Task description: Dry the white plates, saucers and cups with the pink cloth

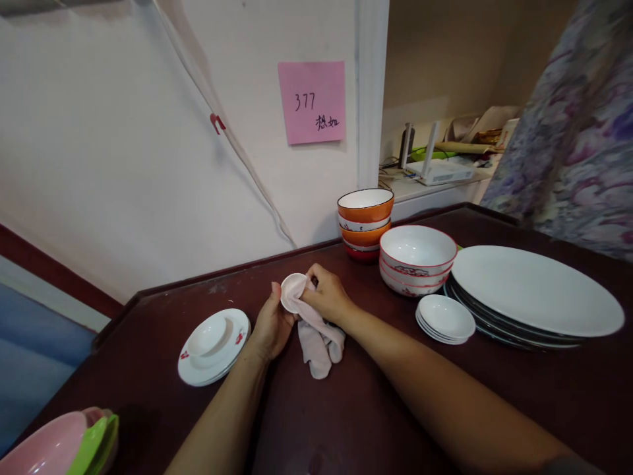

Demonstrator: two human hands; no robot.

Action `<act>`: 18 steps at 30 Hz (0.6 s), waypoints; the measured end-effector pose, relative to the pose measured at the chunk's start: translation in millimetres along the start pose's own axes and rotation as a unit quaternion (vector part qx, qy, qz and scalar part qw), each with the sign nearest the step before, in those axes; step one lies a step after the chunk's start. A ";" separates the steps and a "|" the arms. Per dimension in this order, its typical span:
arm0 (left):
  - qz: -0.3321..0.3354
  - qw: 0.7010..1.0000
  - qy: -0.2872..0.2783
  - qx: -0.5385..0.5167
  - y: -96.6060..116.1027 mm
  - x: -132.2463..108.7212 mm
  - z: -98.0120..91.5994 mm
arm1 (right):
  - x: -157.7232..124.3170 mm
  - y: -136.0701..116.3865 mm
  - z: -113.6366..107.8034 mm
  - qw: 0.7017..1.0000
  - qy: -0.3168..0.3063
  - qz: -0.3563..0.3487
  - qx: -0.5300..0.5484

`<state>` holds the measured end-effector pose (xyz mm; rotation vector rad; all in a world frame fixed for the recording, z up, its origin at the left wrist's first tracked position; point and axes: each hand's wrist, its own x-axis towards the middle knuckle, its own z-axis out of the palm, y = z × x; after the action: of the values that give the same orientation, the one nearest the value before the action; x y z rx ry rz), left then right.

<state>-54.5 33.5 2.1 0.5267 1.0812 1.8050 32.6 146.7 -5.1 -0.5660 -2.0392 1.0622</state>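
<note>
A small white dish (287, 295) is tilted up above the middle of the dark table, with my left hand (273, 323) closed on its left and lower edge. My right hand (326, 294) grips a pale pink cloth (319, 343), pressing part of it against the inside of the dish. The rest of the cloth hangs down below my hands. Left of my left hand, a small white dish (208, 336) rests on stacked white plates (212, 369) with red flowers.
Stacked orange and white bowls (366, 210), red-rimmed bowls (418, 251), small dishes (448, 318) and large oval plates (534, 290) stand at the right. A pink bowl (47, 445) and green piece (93, 445) are at the lower left. The wall bounds the table's back edge.
</note>
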 end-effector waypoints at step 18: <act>0.027 1.000 -0.004 -0.008 -4.8 3.0 -10.8 | 5.9 21.2 15.0 0.995 -0.042 0.034 0.090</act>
<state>-61.4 32.1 -7.8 0.5579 1.0557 1.8565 18.0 155.0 -25.8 -0.5081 -1.9820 1.3144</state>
